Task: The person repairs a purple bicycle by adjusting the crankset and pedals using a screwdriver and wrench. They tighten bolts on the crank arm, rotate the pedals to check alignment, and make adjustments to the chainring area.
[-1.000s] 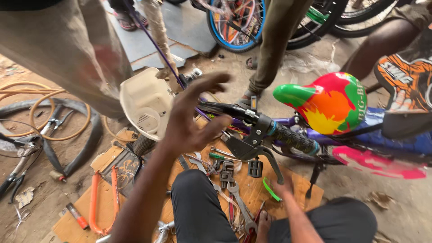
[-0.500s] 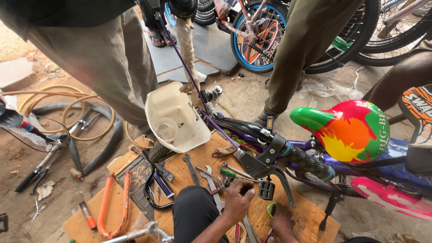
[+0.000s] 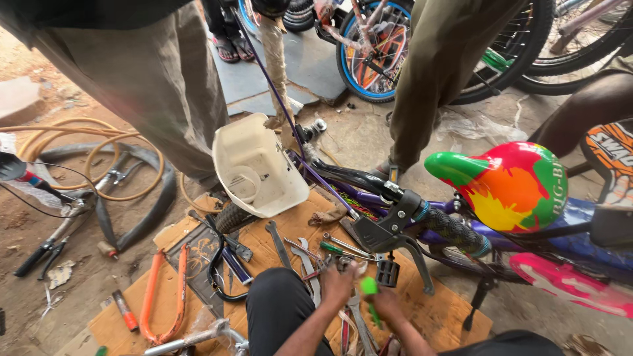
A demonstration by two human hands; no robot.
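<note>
1. My right hand (image 3: 389, 308) is closed around a green screwdriver (image 3: 371, 300), just above my knee.
2. My left hand (image 3: 338, 285) curls down onto the wrenches (image 3: 304, 258) on the cardboard (image 3: 435, 315), fingers bent.
3. I should grip tight and pick slowly.
4. Farther off lies the purple bike (image 3: 422, 221) with its white basket (image 3: 257, 168).

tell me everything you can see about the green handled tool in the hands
The green-handled tool looks like a screwdriver: a bright green plastic handle, its shaft hidden. It is held tilted, low in the view, over the cardboard sheet. The right hand wraps its lower part; the left hand is close beside its top, contact unclear. Wrenches lie just left of it.
</note>
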